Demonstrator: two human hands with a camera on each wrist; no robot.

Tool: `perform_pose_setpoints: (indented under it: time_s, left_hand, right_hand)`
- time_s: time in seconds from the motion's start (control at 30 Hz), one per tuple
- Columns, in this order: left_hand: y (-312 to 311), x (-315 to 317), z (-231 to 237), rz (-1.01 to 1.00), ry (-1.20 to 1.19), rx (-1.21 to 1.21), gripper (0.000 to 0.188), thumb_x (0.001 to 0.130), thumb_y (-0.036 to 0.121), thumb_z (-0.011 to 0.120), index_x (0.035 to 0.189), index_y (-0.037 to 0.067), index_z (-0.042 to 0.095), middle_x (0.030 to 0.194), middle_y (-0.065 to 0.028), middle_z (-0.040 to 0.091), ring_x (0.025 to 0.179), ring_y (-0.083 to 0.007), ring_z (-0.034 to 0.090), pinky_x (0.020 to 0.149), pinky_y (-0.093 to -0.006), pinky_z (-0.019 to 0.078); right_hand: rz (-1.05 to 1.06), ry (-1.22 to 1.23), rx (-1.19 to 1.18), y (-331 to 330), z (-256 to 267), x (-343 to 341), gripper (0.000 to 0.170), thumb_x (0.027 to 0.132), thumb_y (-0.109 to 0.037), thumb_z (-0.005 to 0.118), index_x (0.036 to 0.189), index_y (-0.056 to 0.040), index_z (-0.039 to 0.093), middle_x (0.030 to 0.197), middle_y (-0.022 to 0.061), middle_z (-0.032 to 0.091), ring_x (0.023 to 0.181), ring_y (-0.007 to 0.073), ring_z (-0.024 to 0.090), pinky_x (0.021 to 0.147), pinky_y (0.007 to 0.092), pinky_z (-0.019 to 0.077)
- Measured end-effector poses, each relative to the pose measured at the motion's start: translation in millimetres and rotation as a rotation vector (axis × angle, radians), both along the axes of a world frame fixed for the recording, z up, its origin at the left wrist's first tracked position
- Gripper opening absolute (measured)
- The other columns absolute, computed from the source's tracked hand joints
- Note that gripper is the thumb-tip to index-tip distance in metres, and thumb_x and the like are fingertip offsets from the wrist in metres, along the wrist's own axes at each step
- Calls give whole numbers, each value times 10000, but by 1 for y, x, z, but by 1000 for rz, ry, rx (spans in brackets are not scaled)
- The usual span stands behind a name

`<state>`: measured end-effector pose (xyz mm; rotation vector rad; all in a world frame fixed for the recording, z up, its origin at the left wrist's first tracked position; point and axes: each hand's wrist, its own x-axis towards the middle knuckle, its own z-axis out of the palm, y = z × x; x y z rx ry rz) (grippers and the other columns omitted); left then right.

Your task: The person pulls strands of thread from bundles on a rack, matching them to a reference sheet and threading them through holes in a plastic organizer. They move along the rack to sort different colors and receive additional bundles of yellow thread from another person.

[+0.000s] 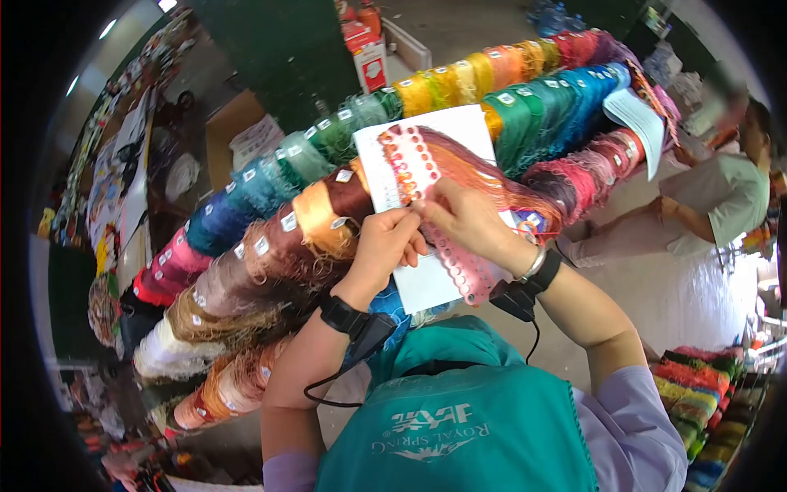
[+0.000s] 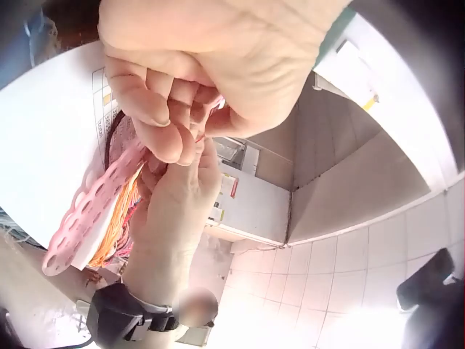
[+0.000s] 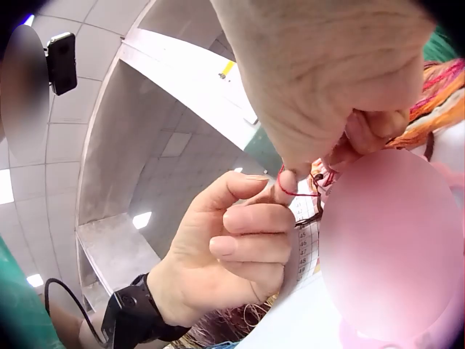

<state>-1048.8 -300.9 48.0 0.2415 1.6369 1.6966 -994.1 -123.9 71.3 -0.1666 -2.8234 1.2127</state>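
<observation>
In the head view, both bent wrists bring the left hand (image 1: 384, 248) and right hand (image 1: 477, 228) together over a pink perforated card (image 1: 457, 266) on white paper (image 1: 422, 283), covering its middle. In the left wrist view, the left fingers curl inward, their tips partly hidden; the right hand meets them from below. In the right wrist view, the left fingers pinch red thread (image 3: 301, 194), the right fingers bend, their grip uncertain, and blur obscures the card.
</observation>
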Motion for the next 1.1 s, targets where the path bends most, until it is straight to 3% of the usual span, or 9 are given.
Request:
perform_pose_setpoints:
  time_s: [0.27, 0.37, 0.5, 0.57, 0.63, 0.77, 0.97, 1.0, 1.1]
  left_hand:
    - [17, -4, -5, -143, 488, -215, 77, 938, 37, 583, 963, 35, 655, 656, -8, 592, 557, -40, 513, 487, -201, 394]
    - [14, -8, -1, -157, 310, -103, 82, 948, 51, 570, 987, 30, 638, 646, 1, 559, 532, -37, 471, 481, -196, 367]
    - [-5, -18, -1, -23, -589, 434, 127, 982, 164, 570, 1006, 42, 599, 680, 33, 464, 539, -68, 398, 493, -203, 314]
    - [-21, -18, 2, 24, -696, 517, 117, 1000, 187, 533, 977, 75, 552, 665, 22, 414, 540, -79, 374, 495, -210, 301]
    - [-47, -18, 7, -133, -636, 677, 134, 1017, 193, 492, 948, 87, 535, 655, 18, 404, 533, -93, 374, 484, -219, 310]
    - [-98, -7, 26, -89, -301, 289, 111, 988, 161, 566, 924, 91, 510, 661, 32, 411, 541, -62, 393, 484, -220, 304]
    - [-84, 14, 12, 45, 974, -590, 194, 904, 80, 700, 850, 95, 514, 665, 38, 512, 544, -37, 453, 475, -224, 310]
    - [-78, 11, 15, 114, 1021, -551, 168, 959, 134, 642, 840, 96, 528, 641, 51, 474, 528, -49, 430, 471, -231, 317]
    - [-78, -4, 23, 266, 184, 84, 169, 1024, 200, 554, 888, 99, 545, 639, 45, 439, 525, -64, 401, 487, -229, 335]
  right_hand:
    - [53, 4, -152, 12, -9, 4, 501, 892, -446, 697, 1102, -12, 559, 785, 182, 683, 740, 361, 687, 648, 464, 508]
    - [65, 66, -82, 10, -13, 4, 500, 934, -470, 627, 1133, -20, 541, 783, 216, 672, 747, 408, 675, 662, 500, 505]
    - [90, 110, 15, 6, -13, 4, 453, 965, -441, 578, 1150, -31, 528, 816, 242, 672, 736, 431, 666, 661, 525, 500]
    - [120, 107, 55, 5, -17, 5, 416, 914, -338, 647, 1209, -78, 513, 793, 186, 686, 699, 380, 678, 646, 501, 509]
    - [163, 98, 110, 2, -7, 10, 456, 875, -315, 673, 1229, -82, 503, 807, 179, 690, 695, 375, 679, 637, 492, 512]
    - [200, 162, 199, -10, -8, 15, 503, 831, -263, 691, 1262, -116, 478, 833, 156, 694, 684, 346, 685, 619, 474, 524]
    - [135, 162, 305, -26, -13, 17, 509, 795, -233, 683, 1240, -80, 490, 848, 184, 669, 727, 356, 674, 622, 469, 530]
    - [124, 157, 295, -26, -12, 18, 505, 793, -233, 684, 1237, -82, 497, 842, 181, 667, 720, 354, 673, 618, 466, 530]
    - [103, 218, 277, -24, -14, 20, 496, 791, -243, 687, 1229, -88, 514, 822, 174, 661, 702, 355, 667, 608, 473, 527]
